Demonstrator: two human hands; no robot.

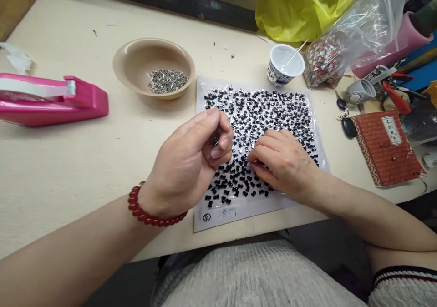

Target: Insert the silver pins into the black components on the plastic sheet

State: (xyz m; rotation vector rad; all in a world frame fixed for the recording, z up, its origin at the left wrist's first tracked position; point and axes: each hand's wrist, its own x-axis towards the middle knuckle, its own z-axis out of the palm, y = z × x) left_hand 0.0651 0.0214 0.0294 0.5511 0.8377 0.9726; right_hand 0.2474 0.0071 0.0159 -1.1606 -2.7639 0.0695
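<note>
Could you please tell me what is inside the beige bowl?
The beige bowl holds a heap of small silvery pins toward its right side; the floor beneath them is covered and cannot be seen.

White rectangular paper sheet (256, 210): circled black sign (206, 217), scribble (226, 213) illegible. Red patterned booklet (392, 161), white label (392, 130); white-and-blue plastic cup (278, 74): characters too small to read.
</note>
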